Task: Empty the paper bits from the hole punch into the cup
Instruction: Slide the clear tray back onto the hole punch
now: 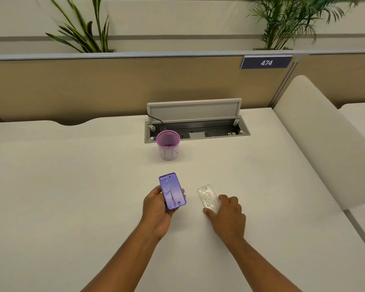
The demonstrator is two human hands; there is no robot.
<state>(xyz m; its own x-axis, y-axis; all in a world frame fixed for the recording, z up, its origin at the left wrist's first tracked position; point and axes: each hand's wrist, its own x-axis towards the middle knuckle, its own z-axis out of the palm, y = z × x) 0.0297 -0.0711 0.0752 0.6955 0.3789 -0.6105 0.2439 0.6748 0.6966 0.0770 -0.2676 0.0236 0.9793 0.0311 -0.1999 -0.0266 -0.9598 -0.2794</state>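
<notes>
My left hand [156, 207] grips the purple hole punch [172, 191], held off the table with its flat underside facing up toward me. To its right a clear plastic tray cover [207, 197] lies on the white table [72, 186]. My right hand [228, 213] rests on the cover's near end, thumb and fingers either side of it. A paper cup [168, 146] with a pink rim stands upright further back, in line with the punch; a few paper bits show at its bottom.
Behind the cup an open cable well [196, 129] with a raised grey lid is sunk into the table. A tan partition [114, 85] closes the far edge, with plants above it. A white padded divider [325, 140] runs along the right side.
</notes>
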